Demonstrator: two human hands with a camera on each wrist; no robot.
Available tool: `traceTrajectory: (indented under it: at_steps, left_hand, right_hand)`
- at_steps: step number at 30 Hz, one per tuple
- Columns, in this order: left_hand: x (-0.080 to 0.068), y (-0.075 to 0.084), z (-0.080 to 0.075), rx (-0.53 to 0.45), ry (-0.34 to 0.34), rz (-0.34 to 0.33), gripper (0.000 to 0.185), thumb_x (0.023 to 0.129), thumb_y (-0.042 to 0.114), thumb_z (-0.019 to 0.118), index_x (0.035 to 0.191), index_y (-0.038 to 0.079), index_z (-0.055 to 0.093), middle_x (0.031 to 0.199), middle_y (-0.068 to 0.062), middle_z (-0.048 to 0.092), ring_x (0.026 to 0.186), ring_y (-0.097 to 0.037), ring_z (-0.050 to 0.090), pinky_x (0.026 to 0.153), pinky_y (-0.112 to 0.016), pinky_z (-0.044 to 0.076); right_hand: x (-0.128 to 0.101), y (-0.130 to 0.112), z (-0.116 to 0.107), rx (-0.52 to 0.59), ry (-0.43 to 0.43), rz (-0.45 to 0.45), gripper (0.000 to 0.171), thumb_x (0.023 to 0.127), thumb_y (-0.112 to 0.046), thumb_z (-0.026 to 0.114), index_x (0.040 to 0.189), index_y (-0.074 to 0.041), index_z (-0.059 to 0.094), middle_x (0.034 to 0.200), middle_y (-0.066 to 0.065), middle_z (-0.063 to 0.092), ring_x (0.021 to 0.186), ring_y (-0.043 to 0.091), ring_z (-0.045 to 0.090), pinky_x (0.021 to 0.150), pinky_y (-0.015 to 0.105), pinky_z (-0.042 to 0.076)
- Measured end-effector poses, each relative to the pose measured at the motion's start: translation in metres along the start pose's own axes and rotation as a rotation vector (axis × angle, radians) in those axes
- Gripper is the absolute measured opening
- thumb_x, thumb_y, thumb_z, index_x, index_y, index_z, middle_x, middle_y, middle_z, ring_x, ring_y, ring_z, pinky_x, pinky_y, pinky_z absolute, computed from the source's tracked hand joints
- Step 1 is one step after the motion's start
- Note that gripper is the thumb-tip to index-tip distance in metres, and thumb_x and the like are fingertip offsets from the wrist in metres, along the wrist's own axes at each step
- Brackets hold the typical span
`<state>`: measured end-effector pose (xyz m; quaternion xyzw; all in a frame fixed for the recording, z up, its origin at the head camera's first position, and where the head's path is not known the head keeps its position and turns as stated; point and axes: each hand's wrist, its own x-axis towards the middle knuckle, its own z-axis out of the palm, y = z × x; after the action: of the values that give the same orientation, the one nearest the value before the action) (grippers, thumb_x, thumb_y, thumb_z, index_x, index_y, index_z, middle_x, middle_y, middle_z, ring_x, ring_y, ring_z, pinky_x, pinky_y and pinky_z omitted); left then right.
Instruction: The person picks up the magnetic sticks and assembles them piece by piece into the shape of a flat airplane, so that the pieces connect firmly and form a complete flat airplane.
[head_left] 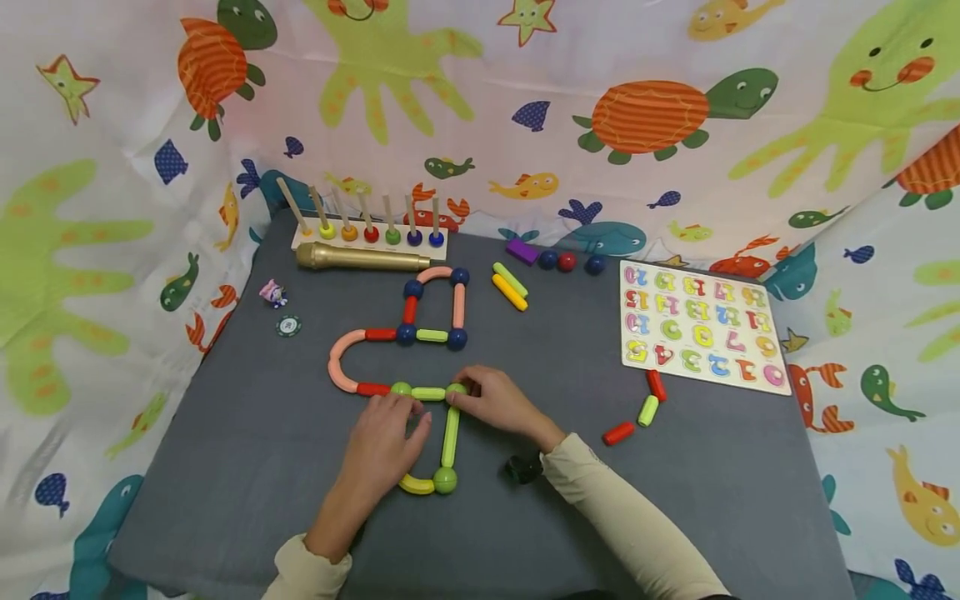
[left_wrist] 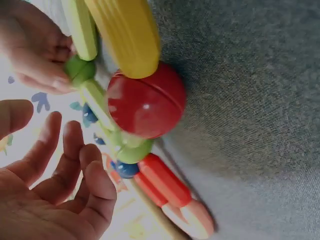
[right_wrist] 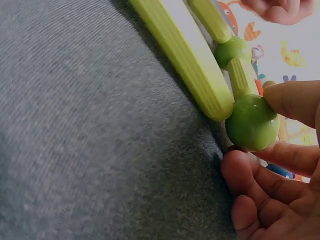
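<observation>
Sea-animal cloth [head_left: 487,100], draped behind and to both sides of grey table [head_left: 262,467]. At right on table, number board [head_left: 686,327], bearing twenty coloured numerals [head_left: 702,335] in four rows of five. Near centre, rod-and-ball figure [head_left: 451,437]: four dark-blue balls [head_left: 406,334], three green balls [head_left: 445,480], three red rods [head_left: 381,334], three light-green rods [head_left: 428,393], one straight pink rod [head_left: 459,306], pink curved pieces [head_left: 334,358] (count in large arch unclear), yellow curved piece [head_left: 416,486]; section under left hand [head_left: 378,442] hidden from head. At back left, peg rack [head_left: 382,225]: seven pegs [head_left: 387,207], coloured beads [head_left: 371,234] low down. Left hand over figure, fingers apart and loosely bent, nothing held; right hand [head_left: 498,400] pinching green corner ball [right_wrist: 252,123] between thumb and finger. Against rack front, gold rod [head_left: 367,257]. Behind figure, two sticks [head_left: 509,292], light green and yellow. Below board, two loose red rods [head_left: 618,433], one loose light-green rod [head_left: 648,411]. Near cloth, one purple block [head_left: 522,252]. At left, one figurine [head_left: 273,292] near one round chip [head_left: 288,325]. Beside block, three loose balls [head_left: 567,262], two dark blue, one red. From left wrist, one red ball [left_wrist: 147,107] at yellow rod [left_wrist: 127,35] end.
</observation>
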<state>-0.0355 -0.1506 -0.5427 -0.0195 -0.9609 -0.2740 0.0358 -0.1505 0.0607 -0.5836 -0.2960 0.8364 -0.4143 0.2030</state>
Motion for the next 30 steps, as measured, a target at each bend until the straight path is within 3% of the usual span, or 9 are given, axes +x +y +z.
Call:
traceTrajectory:
  at_steps: [3, 6, 10, 13, 16, 19, 22, 25, 30]
  left_hand:
    - [0.004, -0.003, 0.002, -0.047, -0.015, -0.023, 0.013, 0.099, 0.017, 0.076, 0.104, 0.005, 0.072, 0.096, -0.008, 0.064, 0.090, -0.029, 0.055, 0.081, -0.048, 0.050]
    - [0.003, -0.015, 0.004, -0.100, -0.012, -0.105, 0.016, 0.099, 0.015, 0.074, 0.108, 0.002, 0.072, 0.095, -0.010, 0.063, 0.087, -0.029, 0.056, 0.080, -0.049, 0.050]
    - [0.002, -0.030, 0.004, -0.179, -0.080, -0.222, 0.022, 0.102, 0.018, 0.071, 0.116, 0.001, 0.069, 0.095, -0.009, 0.063, 0.083, -0.026, 0.059, 0.078, -0.050, 0.052]
    - [0.000, -0.033, 0.005, -0.179, -0.123, -0.267, 0.028, 0.103, 0.021, 0.071, 0.123, 0.001, 0.066, 0.101, -0.011, 0.064, 0.086, -0.028, 0.063, 0.079, -0.051, 0.054]
    - [-0.003, -0.025, 0.004, -0.106, -0.069, -0.230, 0.030, 0.102, 0.018, 0.073, 0.124, -0.002, 0.066, 0.107, -0.017, 0.064, 0.091, -0.035, 0.064, 0.080, -0.054, 0.055]
    - [-0.002, -0.008, 0.003, -0.069, -0.051, -0.153, 0.022, 0.101, 0.017, 0.075, 0.115, 0.001, 0.071, 0.096, -0.012, 0.064, 0.081, -0.029, 0.062, 0.071, -0.049, 0.055]
    - [0.005, 0.007, 0.007, -0.095, -0.181, -0.111, 0.014, 0.102, 0.022, 0.074, 0.103, 0.008, 0.073, 0.079, 0.001, 0.058, 0.065, -0.016, 0.054, 0.060, -0.037, 0.048]
    - [0.015, 0.014, 0.017, -0.074, -0.341, -0.097, 0.026, 0.103, 0.032, 0.074, 0.085, 0.014, 0.069, 0.067, 0.005, 0.049, 0.054, -0.011, 0.046, 0.052, -0.031, 0.038]
    - [0.029, 0.020, 0.033, -0.040, -0.426, -0.071, 0.052, 0.101, 0.035, 0.077, 0.060, 0.016, 0.050, 0.053, 0.005, 0.035, 0.044, -0.012, 0.035, 0.045, -0.028, 0.026]
  right_hand:
    - [-0.001, 0.001, 0.001, 0.081, -0.010, 0.039, 0.021, 0.105, -0.029, 0.071, 0.112, -0.010, 0.076, 0.088, -0.002, 0.064, 0.073, 0.013, 0.058, 0.067, 0.030, 0.048]
    - [-0.001, 0.001, 0.002, 0.156, -0.027, 0.074, 0.025, 0.106, -0.033, 0.070, 0.113, -0.010, 0.077, 0.088, -0.002, 0.067, 0.075, 0.014, 0.059, 0.069, 0.029, 0.049]
    - [-0.002, 0.001, 0.001, 0.219, -0.015, 0.121, 0.027, 0.106, -0.037, 0.069, 0.113, -0.012, 0.077, 0.091, -0.002, 0.069, 0.079, 0.016, 0.062, 0.072, 0.031, 0.050]
    - [-0.003, 0.000, -0.001, 0.235, -0.011, 0.140, 0.027, 0.106, -0.037, 0.069, 0.111, -0.012, 0.077, 0.092, -0.002, 0.070, 0.080, 0.016, 0.063, 0.074, 0.031, 0.051]
    - [-0.002, -0.001, -0.002, 0.237, -0.017, 0.136, 0.029, 0.106, -0.038, 0.068, 0.112, -0.011, 0.077, 0.093, -0.001, 0.071, 0.081, 0.016, 0.063, 0.074, 0.030, 0.051]
    - [-0.002, 0.001, -0.002, 0.238, -0.003, 0.120, 0.028, 0.107, -0.036, 0.068, 0.114, -0.010, 0.077, 0.094, 0.000, 0.071, 0.081, 0.016, 0.063, 0.074, 0.030, 0.051]
    - [-0.002, 0.002, -0.001, 0.228, 0.018, 0.108, 0.025, 0.106, -0.032, 0.070, 0.116, -0.010, 0.077, 0.094, 0.001, 0.070, 0.080, 0.017, 0.062, 0.073, 0.030, 0.050]
    - [-0.002, 0.004, 0.001, 0.209, 0.020, 0.104, 0.025, 0.106, -0.033, 0.070, 0.118, -0.012, 0.077, 0.094, 0.000, 0.069, 0.080, 0.017, 0.062, 0.073, 0.031, 0.050]
    - [-0.004, 0.007, -0.001, 0.187, 0.018, 0.108, 0.027, 0.107, -0.035, 0.068, 0.121, -0.013, 0.076, 0.096, -0.001, 0.070, 0.081, 0.016, 0.063, 0.075, 0.032, 0.051]
